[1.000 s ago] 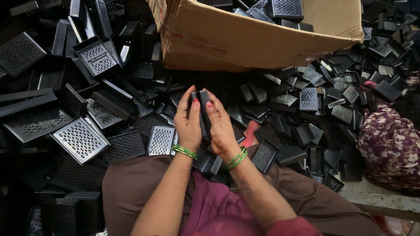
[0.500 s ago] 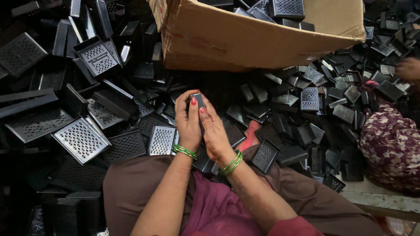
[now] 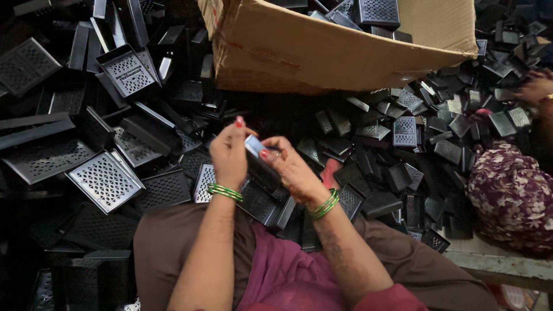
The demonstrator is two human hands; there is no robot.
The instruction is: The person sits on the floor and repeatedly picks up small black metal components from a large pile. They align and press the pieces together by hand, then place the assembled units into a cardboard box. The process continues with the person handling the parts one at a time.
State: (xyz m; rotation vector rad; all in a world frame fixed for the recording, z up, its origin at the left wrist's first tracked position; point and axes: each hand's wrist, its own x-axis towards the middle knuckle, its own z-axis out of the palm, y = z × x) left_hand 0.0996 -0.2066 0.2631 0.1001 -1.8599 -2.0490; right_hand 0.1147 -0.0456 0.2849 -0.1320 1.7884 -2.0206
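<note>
My left hand (image 3: 229, 154) and my right hand (image 3: 292, 167) meet in front of me over my lap. Together they grip a small black rectangular plastic part (image 3: 260, 161), its light upper end poking out between the fingertips. Both wrists wear green bangles. Under and around the hands lies a heap of small black perforated plastic parts (image 3: 403, 132). Bigger black perforated trays (image 3: 105, 181) lie to the left of my left hand.
A tilted cardboard box (image 3: 322, 49) holding more black parts stands just beyond my hands. Another person in floral cloth (image 3: 512, 196) sits at the right, their hand (image 3: 536, 86) over the heap. A pale ledge (image 3: 495, 262) runs at the lower right.
My hands have shifted on the black part: it was upright between the palms, and now it lies slanted with its upper end pinched at the fingertips. The other person's hand has come into view at the right.
</note>
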